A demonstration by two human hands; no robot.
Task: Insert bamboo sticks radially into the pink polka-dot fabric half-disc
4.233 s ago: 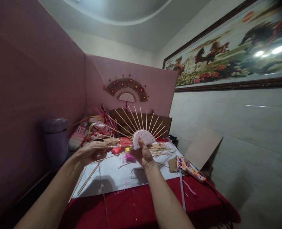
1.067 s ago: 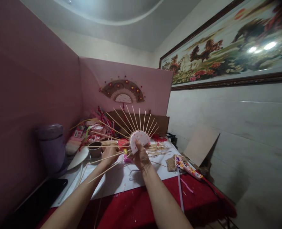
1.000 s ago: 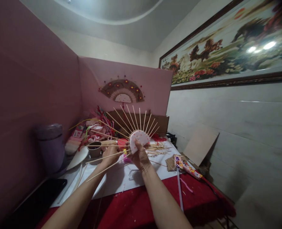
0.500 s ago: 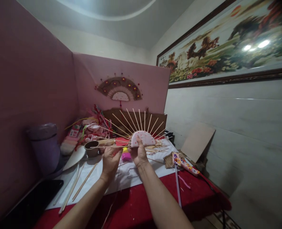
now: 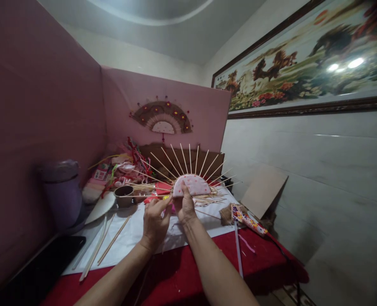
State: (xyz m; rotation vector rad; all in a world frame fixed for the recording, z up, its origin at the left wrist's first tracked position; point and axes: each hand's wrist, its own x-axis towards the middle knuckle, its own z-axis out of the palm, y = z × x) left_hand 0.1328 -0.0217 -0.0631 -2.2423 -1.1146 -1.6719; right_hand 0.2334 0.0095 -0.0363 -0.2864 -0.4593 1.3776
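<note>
I hold up a fan frame: a pink dotted half-disc (image 5: pixel 192 185) with several thin wooden skewers (image 5: pixel 181 157) spreading out of it. My right hand (image 5: pixel 185 209) pinches the half-disc from below, thumb on its front. My left hand (image 5: pixel 154 222) sits just left of it, fingers curled, fingertips touching the lower left edge of the frame. What they pinch is too small to make out. A thin string hangs below the hands.
A red-clothed table (image 5: pixel 188 272) carries a white sheet (image 5: pixel 134 238), loose skewers (image 5: pixel 103 246), a brown cup (image 5: pixel 123 196), ribbons and a patterned paper cone (image 5: pixel 247 221). A finished fan (image 5: pixel 162 119) hangs on the pink board. A purple bin (image 5: pixel 60 191) stands at left, a black tablet (image 5: pixel 35 272) nearby.
My left hand has come in from the far left to the frame's base. The long skewers it held earlier now lie on the white sheet. The frame tilted upright.
</note>
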